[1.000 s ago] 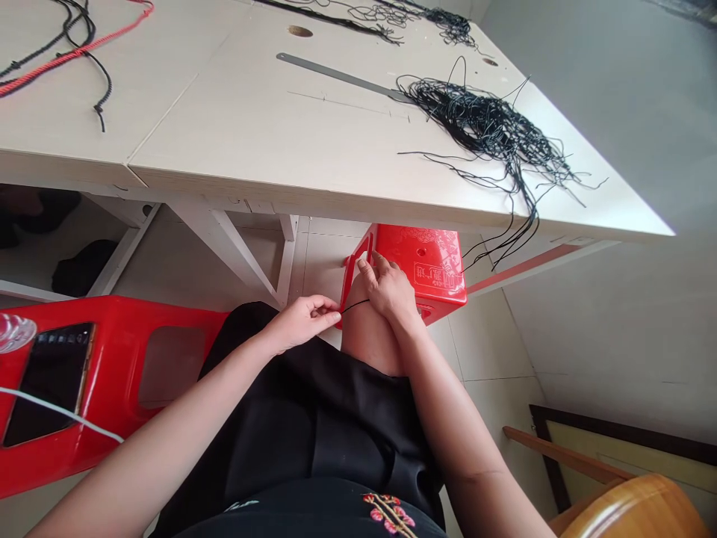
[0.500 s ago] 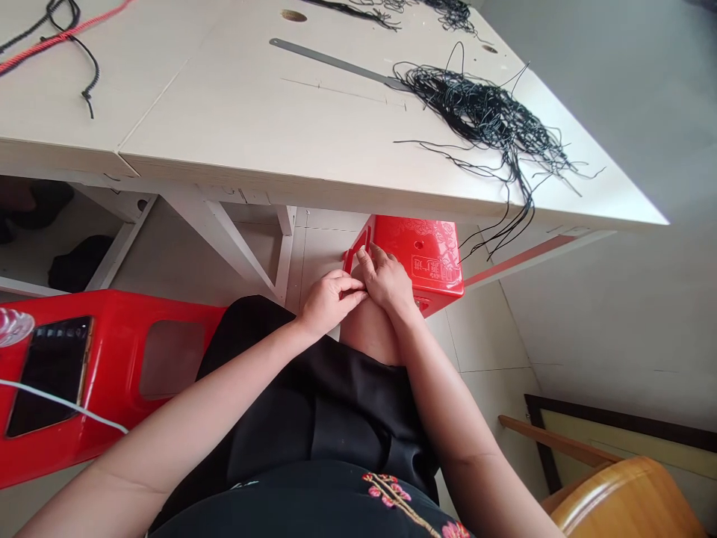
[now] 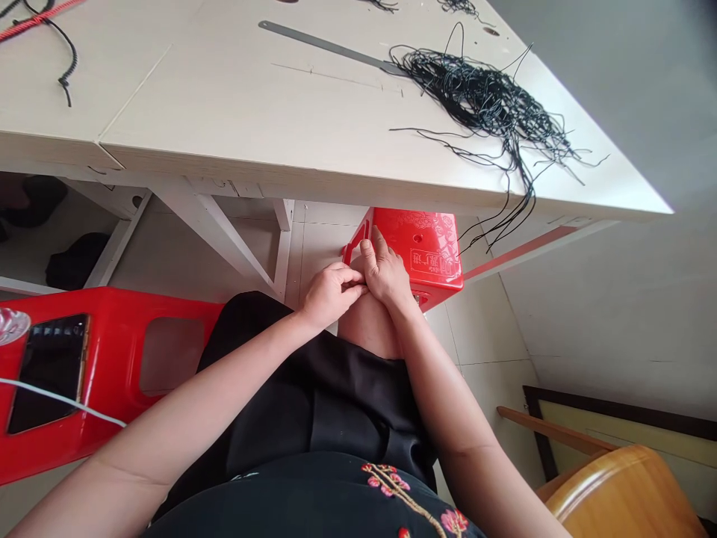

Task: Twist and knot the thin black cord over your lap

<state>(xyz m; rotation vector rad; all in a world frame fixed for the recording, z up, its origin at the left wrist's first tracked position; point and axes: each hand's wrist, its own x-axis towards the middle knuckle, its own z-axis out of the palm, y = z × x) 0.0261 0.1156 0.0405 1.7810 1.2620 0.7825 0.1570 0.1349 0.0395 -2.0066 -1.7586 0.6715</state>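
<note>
My left hand [image 3: 334,294] has its thumb and fingertips pinched together over my bare knee, beside my right hand; anything between them is too small to make out. Flat against the leg [image 3: 367,325] lies my right hand [image 3: 385,270], its fingers stretched forward and the thumb apart. What may be under its palm is hidden. Just beyond the knee a red plastic stool [image 3: 434,250] stands below the table edge. On the table, a tangled bundle of thin black cords [image 3: 482,97] lies over one end of a grey metal ruler [image 3: 325,46], with loose ends hanging off the edge.
The pale wooden table [image 3: 252,127] spans the front. Red and black cords [image 3: 39,26] lie at its far left. On a second red stool [image 3: 117,359] at left rest a phone [image 3: 50,373] and a white cable [image 3: 61,402]. A wooden chair [image 3: 638,493] stands at lower right.
The view has shifted slightly, so the table and its cords sit a little higher in the picture. My right hand's fingers reach slightly further forward; the left hand keeps its pinch.
</note>
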